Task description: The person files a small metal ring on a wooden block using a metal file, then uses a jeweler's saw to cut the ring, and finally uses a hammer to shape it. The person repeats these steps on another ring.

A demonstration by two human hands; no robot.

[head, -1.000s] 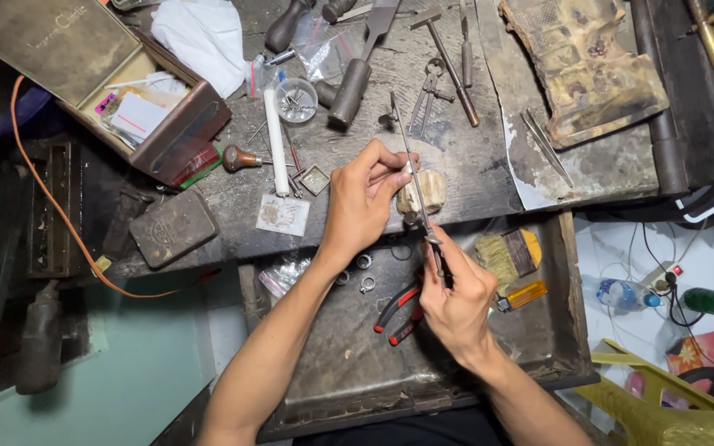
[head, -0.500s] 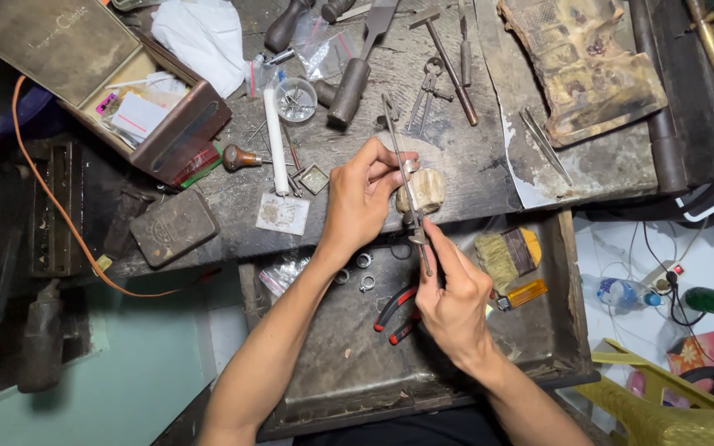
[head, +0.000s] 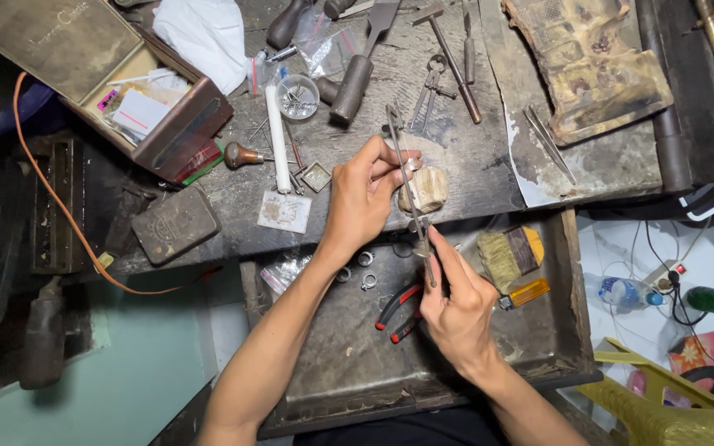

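Presently catalogued, all places given from the grip. Right hand [head: 456, 310]: fingers pressed together around the lower end of a long thin file [head: 411, 190], pinching it between thumb and forefinger. The file runs up and slightly left from that grip, its far tip lying out over the table [head: 473, 157]. Left hand [head: 365, 194]: up and left of the right grip, fingers closed on a small ring [head: 414, 164] at the fingertips, held against the file's shaft. Just beyond the left fingertips, a pale worn wooden bench peg [head: 427, 190]; whether the ring rests on it cannot be told.

Below the table, an open metal drawer [head: 555, 330]. In it, just left of the right grip, red-handled pliers [head: 398, 310]; further left, a few loose metal rings [head: 361, 272]; to the right, a flat brush [head: 510, 252] and an orange lighter [head: 526, 291].

Well up and left of both grips: a white stick [head: 277, 140], a wooden-handled awl [head: 245, 155], an open brown box [head: 175, 132] of papers. Above: a hammer [head: 448, 54] and small pliers [head: 431, 83].
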